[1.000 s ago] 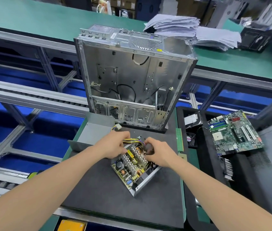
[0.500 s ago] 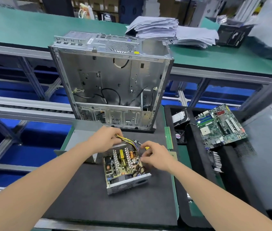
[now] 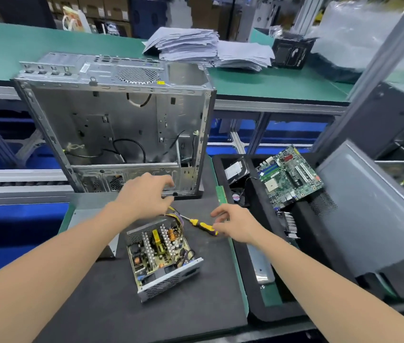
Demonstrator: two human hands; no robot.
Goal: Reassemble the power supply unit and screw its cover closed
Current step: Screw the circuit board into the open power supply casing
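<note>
The open power supply unit lies on the black mat, its circuit board and heat sinks exposed and its cable bundle leading off at the back. Its grey metal cover lies to the left, partly hidden by my left forearm. A yellow-handled screwdriver rests on the mat just right of the cables. My left hand hovers above the cables with loosely curled fingers and holds nothing. My right hand is at the end of the screwdriver handle with fingers spread, not closed round it.
An empty computer case stands upright behind the mat. To the right, a black tray carries a motherboard and other parts, beside a grey side panel. Paper stacks lie on the green bench behind.
Both hands have come off the power supply unit. The left rose toward the case and the right moved right to the screwdriver, which now shows. The unit has turned on the mat.
</note>
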